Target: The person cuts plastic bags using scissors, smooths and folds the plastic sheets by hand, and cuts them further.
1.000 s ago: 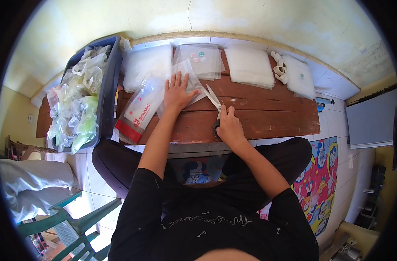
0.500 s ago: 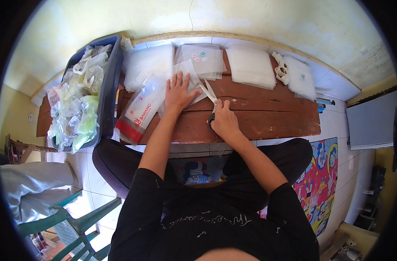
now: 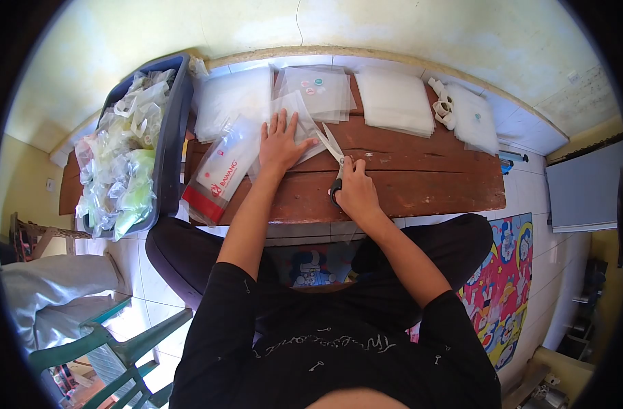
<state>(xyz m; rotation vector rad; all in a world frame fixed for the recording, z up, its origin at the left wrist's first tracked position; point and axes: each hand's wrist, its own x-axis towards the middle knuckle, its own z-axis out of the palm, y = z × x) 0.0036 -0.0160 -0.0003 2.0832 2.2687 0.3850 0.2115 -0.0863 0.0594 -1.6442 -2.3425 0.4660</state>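
Bag [image 3: 219,176] with red print lies slantwise on the left half of the table [image 3: 420,189], red end at the near edge. Left hand [image 3: 279,144] flat, palm down, fingers spread, over the bag's right side and a clear sheet [image 3: 306,123]; pressing, nothing gripped. Can't tell if bag and sheet are one piece. Right hand [image 3: 357,191] closed round the scissors [image 3: 338,154] handles; blades parted, tips pointing far-left, just beside the sheet's right edge. Can't tell if they touch plastic.

Main risk, my read: left thumb is right by the blades. If the film slips or the right hand drifts left, blades could nick skin. Cause: slick plastic, held by palm pressure only.

Next: thin film may fold between blades rather than shear. Cause: slack along the free edge.

Overlap too: bag's far end seems to lap the left stack [image 3: 229,99], sheet laps the center bags [image 3: 332,95]. A drag could skew both, and shift the small discs [image 3: 319,82] there; can't tell if those sit on top or inside.

Minor: red end could slide off the near edge if pulled.
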